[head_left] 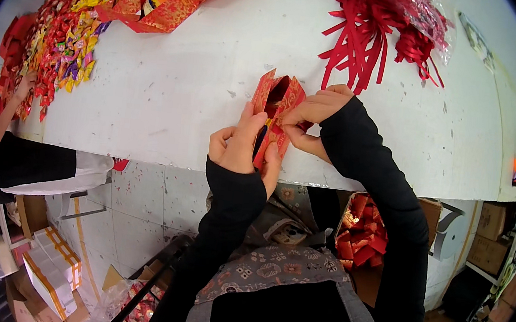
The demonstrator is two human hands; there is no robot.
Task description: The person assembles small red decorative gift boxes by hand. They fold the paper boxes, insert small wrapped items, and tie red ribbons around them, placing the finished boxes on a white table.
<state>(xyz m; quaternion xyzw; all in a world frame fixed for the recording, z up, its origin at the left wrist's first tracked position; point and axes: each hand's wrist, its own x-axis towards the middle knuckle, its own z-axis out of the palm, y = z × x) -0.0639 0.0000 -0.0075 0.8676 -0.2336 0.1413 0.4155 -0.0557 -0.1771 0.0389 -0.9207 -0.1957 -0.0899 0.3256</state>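
A red paper gift box (281,139) with a gold pattern stands over the near part of the white table, its top flaps spread and the inside dark. My left hand (242,139) is closed around its left and near side, the thumb pressed on the front. Pinched fingers of my right hand (312,117) grip the box's right side panel. A bit of red shows under those fingers; whether it is ribbon or part of the box I cannot tell. Something yellow and dark peeks out between the panels.
Red ribbons (361,49) lie at the far right beside clear plastic. More folded red boxes (169,3) and heaped wrapped candies (71,44) cover the far left. A co-worker's hand (25,85) reaches into the candies. Below the table edge, a carton holds red boxes (361,233).
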